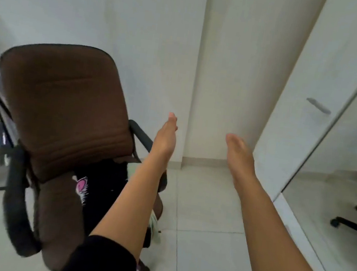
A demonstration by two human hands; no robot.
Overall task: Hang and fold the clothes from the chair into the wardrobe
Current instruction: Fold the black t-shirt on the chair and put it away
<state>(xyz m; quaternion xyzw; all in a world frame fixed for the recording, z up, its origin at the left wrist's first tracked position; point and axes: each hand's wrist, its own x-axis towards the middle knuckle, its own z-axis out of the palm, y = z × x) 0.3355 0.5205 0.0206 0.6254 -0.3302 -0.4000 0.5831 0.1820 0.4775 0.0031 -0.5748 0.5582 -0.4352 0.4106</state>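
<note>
Both our left hand (166, 133) and right hand (239, 153) reach forward with flat, empty grips, fingers straight. The clothes (101, 184) lie heaped on the seat of the brown chair (64, 103), a black garment on top (with a pink print). We should lift one garment by its shoulders, then turn toward the wardrobe (327, 86) at our right.

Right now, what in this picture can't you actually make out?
- Clothes on the chair: the black garment and a pale item are partly behind the left arm.
- Wardrobe: its inside is hidden by the closed door.
- Left edge: blurred shapes, unreadable.
- Mirror: cut off by the right edge.
</note>
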